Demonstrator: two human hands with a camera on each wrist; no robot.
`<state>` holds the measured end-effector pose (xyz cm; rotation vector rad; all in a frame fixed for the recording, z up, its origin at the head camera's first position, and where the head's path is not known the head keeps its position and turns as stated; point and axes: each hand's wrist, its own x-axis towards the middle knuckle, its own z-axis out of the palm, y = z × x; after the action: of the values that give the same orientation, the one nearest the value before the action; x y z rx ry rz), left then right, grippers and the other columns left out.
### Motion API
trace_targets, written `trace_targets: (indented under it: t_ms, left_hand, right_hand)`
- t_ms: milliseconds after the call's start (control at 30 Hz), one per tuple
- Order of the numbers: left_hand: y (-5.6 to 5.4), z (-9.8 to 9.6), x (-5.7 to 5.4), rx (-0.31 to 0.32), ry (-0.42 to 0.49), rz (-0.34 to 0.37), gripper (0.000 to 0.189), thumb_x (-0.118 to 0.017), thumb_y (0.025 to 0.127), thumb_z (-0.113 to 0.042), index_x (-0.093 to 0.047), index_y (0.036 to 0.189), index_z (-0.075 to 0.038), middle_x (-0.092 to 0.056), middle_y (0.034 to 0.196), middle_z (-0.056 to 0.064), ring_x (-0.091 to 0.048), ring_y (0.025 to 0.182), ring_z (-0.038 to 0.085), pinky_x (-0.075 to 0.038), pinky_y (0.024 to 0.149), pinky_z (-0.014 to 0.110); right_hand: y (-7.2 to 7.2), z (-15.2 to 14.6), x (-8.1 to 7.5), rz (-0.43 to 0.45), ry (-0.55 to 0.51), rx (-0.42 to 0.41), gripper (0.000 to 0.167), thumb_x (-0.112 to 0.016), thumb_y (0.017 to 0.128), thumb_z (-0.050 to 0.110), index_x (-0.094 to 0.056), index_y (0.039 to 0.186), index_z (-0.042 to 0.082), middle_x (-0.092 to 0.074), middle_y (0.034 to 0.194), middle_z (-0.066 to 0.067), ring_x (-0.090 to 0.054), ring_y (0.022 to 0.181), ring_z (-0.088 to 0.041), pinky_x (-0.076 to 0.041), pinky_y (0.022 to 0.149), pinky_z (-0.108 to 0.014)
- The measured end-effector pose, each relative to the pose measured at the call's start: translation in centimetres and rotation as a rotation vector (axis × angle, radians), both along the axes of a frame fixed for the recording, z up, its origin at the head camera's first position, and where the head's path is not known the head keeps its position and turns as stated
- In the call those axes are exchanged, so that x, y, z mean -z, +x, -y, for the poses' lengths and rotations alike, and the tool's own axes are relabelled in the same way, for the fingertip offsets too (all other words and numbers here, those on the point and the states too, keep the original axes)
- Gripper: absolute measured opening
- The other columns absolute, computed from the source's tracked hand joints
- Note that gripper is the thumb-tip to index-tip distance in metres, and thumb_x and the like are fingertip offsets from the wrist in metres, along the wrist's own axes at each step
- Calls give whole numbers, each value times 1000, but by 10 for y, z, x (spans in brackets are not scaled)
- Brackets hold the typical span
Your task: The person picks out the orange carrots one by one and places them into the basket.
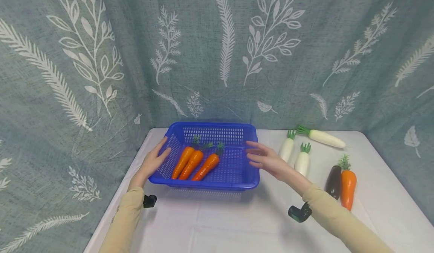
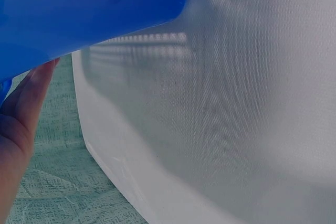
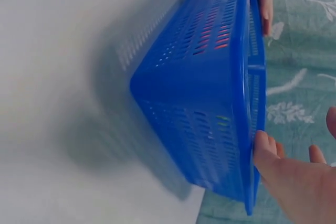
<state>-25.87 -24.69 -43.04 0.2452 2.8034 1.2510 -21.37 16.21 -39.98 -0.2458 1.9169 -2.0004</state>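
A blue plastic basket (image 1: 203, 185) with slotted sides stands on the white table, three orange carrots (image 1: 207, 166) with green tops lying in its left and middle part. At its left rim is my left hand (image 1: 149, 164), fingers fairly straight and thumb spread apart. My right hand (image 1: 269, 160) is at the right rim, its extended fingers reaching over the edge. In the right wrist view, fingertips (image 3: 264, 148) meet the basket rim (image 3: 241, 77) while the thumb stands away. The left wrist view shows left fingers (image 2: 39, 85) partly hidden behind the basket's side (image 2: 89, 14).
To the right lie three white radishes (image 1: 327, 138) with green tops, a dark eggplant (image 1: 333, 182) and another carrot (image 1: 348, 187). A patterned green-grey curtain (image 1: 203, 57) hangs behind and beside the white table (image 1: 217, 223).
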Motion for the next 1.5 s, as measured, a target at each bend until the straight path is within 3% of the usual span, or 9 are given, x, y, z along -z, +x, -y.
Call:
trace_targets:
  t_ms: [433, 833, 1233, 1500]
  left_hand:
    - [1, 1, 1, 7, 3, -17, 64, -41, 105, -36, -17, 155, -4, -20, 157, 25, -21, 142, 47, -18, 113, 62]
    - [1, 1, 0, 2, 9, -11, 65, -40, 105, -38, -17, 155, -5, -20, 157, 25, -21, 142, 48, -17, 113, 62]
    - [1, 1, 3, 2, 3, -16, 65, -40, 105, -38, -17, 156, -5, -20, 157, 24, -20, 142, 47, -17, 114, 61]
    - [0, 1, 5, 6, 17, -24, 64, -40, 105, -37, -17, 156, -6, -19, 158, 24, -20, 142, 46, -16, 114, 61]
  right_hand:
    - [4, -22, 0, -51, 11, 60, 60, -53, 98, 4, -26, 151, -4, -34, 147, -34, -42, 133, -40, -45, 102, -35]
    - [11, -43, 2, -79, 35, 125, 60, -52, 99, 4, -25, 151, -5, -34, 146, -35, -55, 118, -16, -47, 100, -29]
    - [17, -76, 8, -80, 122, 153, 63, -55, 99, 11, -24, 152, -3, -32, 148, -34, -53, 119, -16, -47, 100, -30]
    - [18, -106, 8, -82, 165, 164, 66, -53, 102, 17, -17, 154, -3, -25, 151, -34, -53, 105, 7, -45, 100, -24]
